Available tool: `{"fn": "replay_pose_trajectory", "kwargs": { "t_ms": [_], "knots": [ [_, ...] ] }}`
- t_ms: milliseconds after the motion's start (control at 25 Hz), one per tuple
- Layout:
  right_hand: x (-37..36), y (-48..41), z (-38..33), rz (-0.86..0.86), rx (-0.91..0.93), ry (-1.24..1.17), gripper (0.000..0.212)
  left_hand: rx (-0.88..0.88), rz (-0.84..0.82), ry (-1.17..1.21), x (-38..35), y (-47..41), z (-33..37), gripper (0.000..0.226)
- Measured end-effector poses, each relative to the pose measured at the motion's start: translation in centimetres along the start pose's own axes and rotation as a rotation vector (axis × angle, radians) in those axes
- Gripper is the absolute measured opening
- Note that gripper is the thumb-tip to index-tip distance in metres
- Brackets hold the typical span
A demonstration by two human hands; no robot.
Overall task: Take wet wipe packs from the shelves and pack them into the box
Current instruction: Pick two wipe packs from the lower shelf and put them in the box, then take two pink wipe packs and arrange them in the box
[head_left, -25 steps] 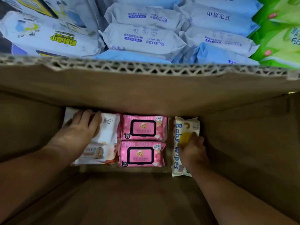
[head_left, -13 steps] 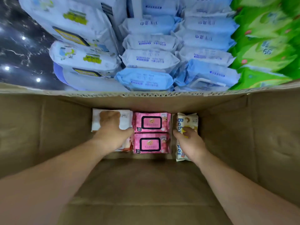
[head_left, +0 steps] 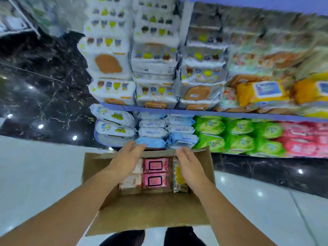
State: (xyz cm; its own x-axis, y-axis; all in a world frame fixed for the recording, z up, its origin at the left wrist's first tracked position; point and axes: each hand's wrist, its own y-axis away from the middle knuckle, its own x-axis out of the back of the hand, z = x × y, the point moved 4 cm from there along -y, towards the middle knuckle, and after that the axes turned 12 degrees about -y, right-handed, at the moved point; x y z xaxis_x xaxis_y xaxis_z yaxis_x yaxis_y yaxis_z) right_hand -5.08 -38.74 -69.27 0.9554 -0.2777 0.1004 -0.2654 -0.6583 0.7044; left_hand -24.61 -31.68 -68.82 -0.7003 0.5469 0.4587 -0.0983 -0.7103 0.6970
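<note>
Glossy floor, crammed shelves (head_left: 230,114) ahead. Hovering over the box (head_left: 147,219) with left hand (head_left: 127,161) and right hand (head_left: 190,165), both slack-fingered, gripping nothing. Pink packs (head_left: 155,173) flat against the far wall inside. Could easily topple the soft blue stack (head_left: 152,133) by grabbing low, spilling neighbours onto the floor.

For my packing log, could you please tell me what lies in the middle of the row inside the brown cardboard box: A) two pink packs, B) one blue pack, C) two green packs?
A: two pink plastic wet wipe packs sit between a white pack and a yellow one.
</note>
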Motion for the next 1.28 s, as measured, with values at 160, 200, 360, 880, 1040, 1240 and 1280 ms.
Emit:
{"fn": "replay_pose_trajectory", "kwargs": {
  "t_ms": [160, 200, 360, 880, 1040, 1240, 1280],
  "knots": [
    [0.9, 7.1, -10.7, 0.030, 0.150, -0.093, 0.058, -0.168, 0.087, 0.043, 8.1, 6.6, 9.6, 0.062],
    [1.1, 8.8, -13.4, 0.029, 0.193, -0.120, 0.058, -0.213, 0.095, 0.056, 9.8, 8.3, 12.1, 0.062],
    [2.0, 15.0, -23.6, 0.039, 0.401, -0.112, 0.058, -0.417, 0.153, 0.106, 15.4, 14.4, 21.9, 0.062],
    [22.2, 25.3, -49.9, 0.071, 0.960, -0.107, 0.056, -0.953, 0.372, 0.206, 16.6, 29.3, 53.2, 0.057],
    [32.3, 25.6, -55.3, 0.036, 1.006, -0.068, 0.060, -0.979, 0.341, 0.228, 12.6, 30.5, 63.9, 0.065],
    [46.2, 26.5, -60.8, 0.155, 1.064, -0.040, 0.055, -1.040, 0.289, 0.181, 5.8, 30.9, 77.0, 0.063],
    [48.8, 26.6, -61.4, 0.189, 1.076, -0.031, 0.055, -1.062, 0.255, 0.165, 3.9, 31.1, 79.5, 0.066]
  ]
}}
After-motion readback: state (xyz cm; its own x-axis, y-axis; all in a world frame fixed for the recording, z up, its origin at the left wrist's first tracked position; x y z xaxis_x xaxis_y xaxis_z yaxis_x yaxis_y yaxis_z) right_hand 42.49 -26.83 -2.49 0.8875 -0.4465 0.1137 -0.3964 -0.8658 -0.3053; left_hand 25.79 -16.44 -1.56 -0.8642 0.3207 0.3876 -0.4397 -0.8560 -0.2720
